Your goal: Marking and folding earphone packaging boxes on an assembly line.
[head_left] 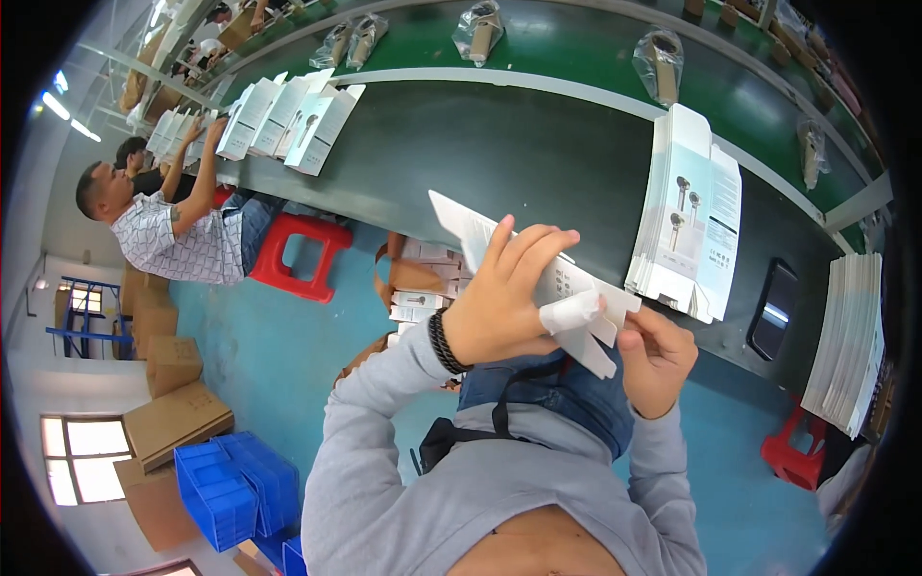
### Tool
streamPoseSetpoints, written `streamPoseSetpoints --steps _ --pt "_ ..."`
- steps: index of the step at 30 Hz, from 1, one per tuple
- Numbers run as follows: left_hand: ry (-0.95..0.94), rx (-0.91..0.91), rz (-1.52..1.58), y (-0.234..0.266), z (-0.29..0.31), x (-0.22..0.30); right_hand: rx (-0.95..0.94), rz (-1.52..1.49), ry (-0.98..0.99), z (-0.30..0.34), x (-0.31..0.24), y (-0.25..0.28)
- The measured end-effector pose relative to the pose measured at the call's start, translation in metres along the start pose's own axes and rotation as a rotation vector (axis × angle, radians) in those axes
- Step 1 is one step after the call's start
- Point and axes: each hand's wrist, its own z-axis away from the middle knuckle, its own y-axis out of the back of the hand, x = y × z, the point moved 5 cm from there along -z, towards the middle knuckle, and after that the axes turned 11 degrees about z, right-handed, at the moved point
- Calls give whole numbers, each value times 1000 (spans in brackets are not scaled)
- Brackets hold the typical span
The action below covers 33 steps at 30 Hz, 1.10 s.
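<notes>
Over the table's near edge I hold a white folding carton point(576, 288), tilted, with its end flaps sticking out. My left hand point(514, 298) lies across its side with the thumb, wrapped in white tape, pressed against it and the fingers bent over the top. My right hand point(658, 355) pinches a flap at the carton's right end between thumb and fingers. Part of the carton is hidden behind my left hand. Beyond my right hand lies a stack of flat white and pale-green cartons point(687, 226) printed with pictures of a handheld device.
A black phone point(772, 309) and another carton stack point(843, 346) lie on the dark table point(461, 144) to the right. Standing cartons point(322, 130) fill its far left, near a seated co-worker point(182, 226). Bagged items point(478, 34) sit on the green belt point(567, 48). An open brown box point(384, 278) stands below.
</notes>
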Motion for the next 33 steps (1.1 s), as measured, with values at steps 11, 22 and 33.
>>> streamPoseSetpoints --steps 11,22,33 --pt "352 201 392 29 14 -16 -100 -208 -10 -1 24 -11" --pt "712 335 1609 -45 52 -25 -126 -458 -311 13 49 -53" --pt "588 340 1009 -45 27 -8 -14 -324 100 20 32 -45"
